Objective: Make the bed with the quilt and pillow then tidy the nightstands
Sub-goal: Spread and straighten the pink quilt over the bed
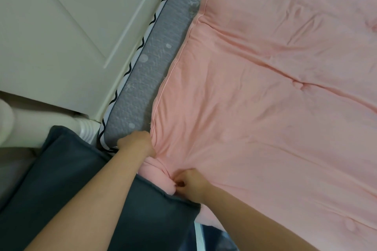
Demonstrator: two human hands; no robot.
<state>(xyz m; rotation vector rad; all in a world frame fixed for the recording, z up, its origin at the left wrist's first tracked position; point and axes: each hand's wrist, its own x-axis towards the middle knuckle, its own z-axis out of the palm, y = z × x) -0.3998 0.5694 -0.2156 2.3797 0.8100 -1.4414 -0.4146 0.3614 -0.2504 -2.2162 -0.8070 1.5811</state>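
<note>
Pink quilt [265,108] spread across most of the bed, wrinkled and tufted, its piped left edge running diagonally beside an exposed strip of grey mattress [142,79] with pale snowflake and dot print and a black zigzag trim along the side. Near corner of the quilt bunched and rolled into a thick twist at the bottom edge. Left hand [135,142] at the mattress corner, fingers curled into the quilt's edge, gripping the gathered fabric just where the piping ends. Right hand [191,182] just beside it on the rolled corner, fingers [179,184] pinching a fold of the pink cloth, fingertips tucked in. Both forearms reaching in from the lower frame, close together. Dark grey cushion [67,179], possibly the pillow, lying below the hands, touching the rolled quilt corner and partly under the left forearm. White panelled door [61,26] to the left of the mattress. Blurred pale shape at the left edge, too unclear to identify.
</note>
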